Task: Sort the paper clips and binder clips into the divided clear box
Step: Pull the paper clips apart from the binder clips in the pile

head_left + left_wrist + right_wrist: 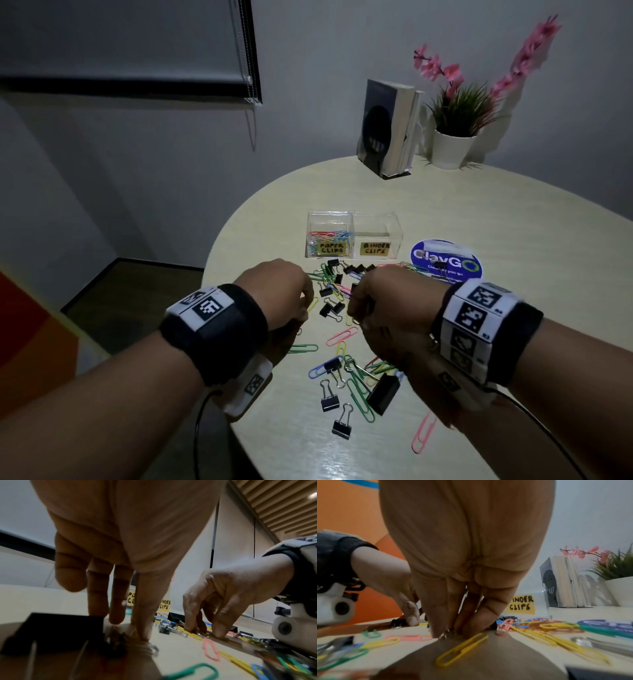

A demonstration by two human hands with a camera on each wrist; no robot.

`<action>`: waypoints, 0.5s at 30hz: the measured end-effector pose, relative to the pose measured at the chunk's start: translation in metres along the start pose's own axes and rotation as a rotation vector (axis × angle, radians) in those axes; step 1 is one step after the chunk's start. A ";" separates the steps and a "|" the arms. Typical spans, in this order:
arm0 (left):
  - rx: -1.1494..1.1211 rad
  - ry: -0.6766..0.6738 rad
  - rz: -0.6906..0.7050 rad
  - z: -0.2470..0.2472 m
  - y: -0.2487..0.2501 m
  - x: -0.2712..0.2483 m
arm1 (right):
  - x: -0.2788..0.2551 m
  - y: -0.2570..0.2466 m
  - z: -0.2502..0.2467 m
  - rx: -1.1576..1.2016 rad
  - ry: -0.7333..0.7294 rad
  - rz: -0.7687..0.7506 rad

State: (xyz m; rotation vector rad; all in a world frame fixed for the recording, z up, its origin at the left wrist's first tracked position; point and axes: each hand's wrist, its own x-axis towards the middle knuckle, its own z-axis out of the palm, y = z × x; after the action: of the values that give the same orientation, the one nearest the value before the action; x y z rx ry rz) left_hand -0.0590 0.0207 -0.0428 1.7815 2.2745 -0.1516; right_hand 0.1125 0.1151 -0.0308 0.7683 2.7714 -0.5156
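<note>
- On the pale round table (pixel 479 219), coloured paper clips (pixel 342 337) and black binder clips (pixel 329 399) lay mixed in a loose scatter, so each piece had to be picked out singly.
- Beyond the scatter stood the divided clear plastic box (pixel 352 234); its left half, labelled for paper clips, held a coloured heap, while the half labelled for binder clips looked empty.
- The left hand (pixel 120 561) reached down with fingertips (pixel 142 631) narrowed onto a small wire piece beside a black binder clip; whether it was gripped, I could not tell.
- The right hand (pixel 462 581) bunched its fingertips (pixel 436 630) tightly onto a small metal loop, just behind a yellow paper clip (pixel 462 650), probably to lift it off the flat surface.
</note>
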 end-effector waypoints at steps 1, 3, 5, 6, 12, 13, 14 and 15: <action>-0.017 0.008 0.003 0.002 0.000 -0.002 | -0.005 0.002 0.003 0.008 -0.003 0.001; -0.041 0.007 0.009 0.005 0.002 -0.006 | -0.014 0.007 0.007 0.015 0.024 0.010; -0.062 -0.025 0.007 0.006 0.003 -0.006 | -0.020 0.013 0.008 0.023 0.057 0.049; -0.077 -0.054 0.003 0.006 0.004 -0.006 | -0.022 0.016 0.008 0.023 0.072 0.066; -0.090 -0.034 0.030 0.001 0.009 -0.008 | -0.019 0.002 0.007 0.008 0.190 0.004; -0.112 0.004 0.048 -0.002 0.008 -0.012 | -0.018 -0.004 0.009 0.034 0.183 -0.020; -0.143 0.032 0.071 -0.004 0.006 -0.016 | -0.017 -0.009 0.012 0.045 0.163 -0.032; -0.170 0.038 0.091 -0.006 0.004 -0.021 | -0.016 -0.014 0.015 0.038 0.140 -0.045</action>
State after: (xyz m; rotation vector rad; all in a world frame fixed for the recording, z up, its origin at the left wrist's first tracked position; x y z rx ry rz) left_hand -0.0513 0.0034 -0.0312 1.8080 2.1548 0.0905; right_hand 0.1201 0.0914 -0.0362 0.7800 2.9215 -0.5448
